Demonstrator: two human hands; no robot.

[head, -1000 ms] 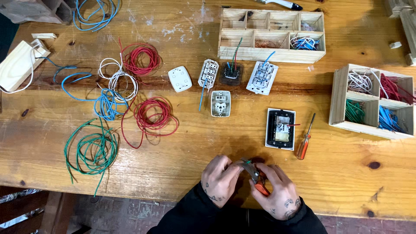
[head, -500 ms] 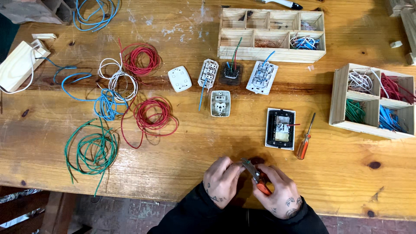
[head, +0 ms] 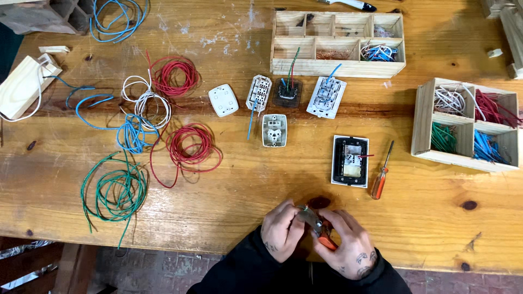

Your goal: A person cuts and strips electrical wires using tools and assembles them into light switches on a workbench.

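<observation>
Between both curled hands, left hand [head: 280, 228] and right hand [head: 348, 245] grip mostly hidden orange-handled pliers [head: 318, 228].

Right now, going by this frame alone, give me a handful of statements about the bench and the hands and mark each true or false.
1. Both hands meet at the near table edge: the left hand and the right hand close around a small grey part with an orange-handled tool. True.
2. The orange-handled screwdriver lies left of the green wire coil. False: it lies far to the right, beside the open switch box.
3. The four-compartment wooden tray at right holds white, red, green and blue wire pieces. True.
4. Both red wire coils sit inside the long wooden tray. False: they lie loose on the table.
</observation>
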